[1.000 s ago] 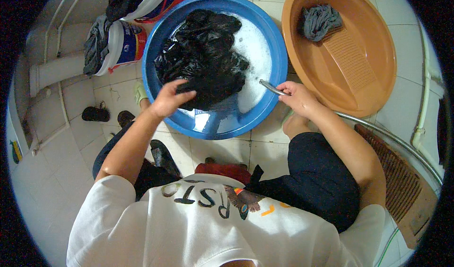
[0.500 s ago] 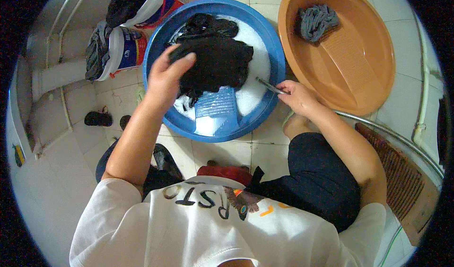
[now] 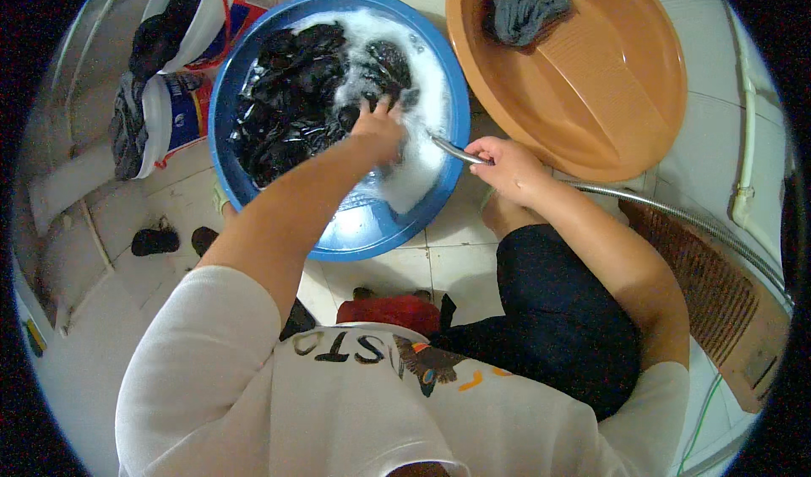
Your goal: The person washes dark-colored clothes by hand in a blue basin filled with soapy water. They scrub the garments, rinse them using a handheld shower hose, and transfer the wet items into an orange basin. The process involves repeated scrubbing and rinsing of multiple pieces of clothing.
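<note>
A round blue basin (image 3: 458, 88) with a ribbed washing slope holds soapy water and wet black clothes (image 3: 291, 88). My left hand (image 3: 378, 132) reaches into it with fingers spread, its fingertips in the foam against a dark bunch of cloth; nothing is gripped that I can see. At the basin's right rim, my right hand (image 3: 508, 169) is closed round a metal shower hose (image 3: 454, 151). The hose's end points over the foam, and whether water runs from it cannot be made out.
An orange oval basin (image 3: 612, 80) stands at the far right with a grey garment (image 3: 530, 10) inside. White buckets (image 3: 155, 120) draped with dark clothes stand at the left. Dark slippers (image 3: 155, 241) lie on the tiles. A brown ribbed washboard (image 3: 697, 283) is at my right.
My left hand has moved right and down into the foam; the black garment it had raised now lies spread in the water. My right hand still holds the hose over the rim.
</note>
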`<state>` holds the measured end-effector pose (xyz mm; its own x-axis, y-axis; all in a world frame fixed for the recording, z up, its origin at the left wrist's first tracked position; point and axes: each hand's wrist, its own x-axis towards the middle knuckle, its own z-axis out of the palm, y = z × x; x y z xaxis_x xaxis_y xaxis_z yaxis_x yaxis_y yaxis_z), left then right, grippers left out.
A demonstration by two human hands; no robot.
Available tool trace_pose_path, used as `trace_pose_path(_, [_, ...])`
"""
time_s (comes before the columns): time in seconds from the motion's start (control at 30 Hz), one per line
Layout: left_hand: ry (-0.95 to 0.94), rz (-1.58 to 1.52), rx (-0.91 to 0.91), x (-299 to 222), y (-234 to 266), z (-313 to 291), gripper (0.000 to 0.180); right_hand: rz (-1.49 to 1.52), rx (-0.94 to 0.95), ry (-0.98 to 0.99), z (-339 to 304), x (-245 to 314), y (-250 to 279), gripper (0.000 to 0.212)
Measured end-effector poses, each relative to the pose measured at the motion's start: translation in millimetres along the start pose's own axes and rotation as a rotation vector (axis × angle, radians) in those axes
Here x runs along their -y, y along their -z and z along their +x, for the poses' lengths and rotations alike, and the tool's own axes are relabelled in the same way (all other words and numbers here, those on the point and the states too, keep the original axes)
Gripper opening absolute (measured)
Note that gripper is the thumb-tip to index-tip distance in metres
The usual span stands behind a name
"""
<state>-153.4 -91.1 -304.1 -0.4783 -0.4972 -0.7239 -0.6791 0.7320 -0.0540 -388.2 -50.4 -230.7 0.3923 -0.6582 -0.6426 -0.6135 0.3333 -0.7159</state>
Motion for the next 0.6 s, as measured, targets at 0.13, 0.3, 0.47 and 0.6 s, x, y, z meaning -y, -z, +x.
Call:
trace_pose_path(0.13, [-0.071,-0.211,0.210,42.1,-52.4,42.6,0.029,0.043,-0.010,-0.006,2.8,-3.3,-2.0,0.025])
trace_pose_path(0.3, [0.240,-0.235,0.042,22.9,-22.5,38.5,0.028,-0.048,-0.033,-0.008,0.3,1.8,0.2,0.025])
trace_pose_path(0.47, [0.343,-0.440,-0.054,-4.8,-5.5,30.5,0.022,-0.010,0.015,-0.016,4.1,3.5,0.3,0.025])
trace_pose_path(0.6, [0.289,-0.439,-0.023,20.8,3.3,13.8,0.031,-0.022,0.017,0.008,4.9,4.5,-1.0,0.026])
